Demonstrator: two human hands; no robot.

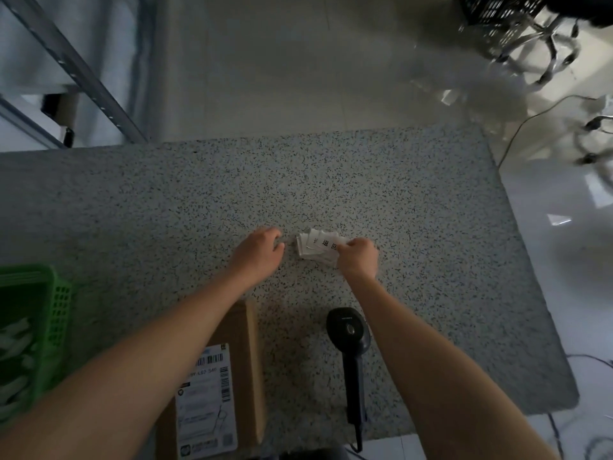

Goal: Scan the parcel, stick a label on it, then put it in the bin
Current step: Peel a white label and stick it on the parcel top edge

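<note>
A brown cardboard parcel (pixel 245 360) with a white shipping sticker lies flat near the table's front edge, partly under my left forearm. A small stack of white labels (pixel 315 249) with black print sits mid-table. My right hand (pixel 360 257) pinches the top label at the stack's right side. My left hand (pixel 260 250) rests on the table just left of the stack, fingers loosely curled, holding nothing. A black handheld scanner (pixel 350 336) lies on the table between my forearms, head pointing away from me. A green plastic bin (pixel 56 313) stands at the left edge.
The speckled grey table (pixel 166 210) ends at the right, with glossy floor and cables beyond. A chair base with castors (pixel 544 54) stands at far right. Metal shelving (pixel 76 78) runs along the far left. White items lie inside the bin.
</note>
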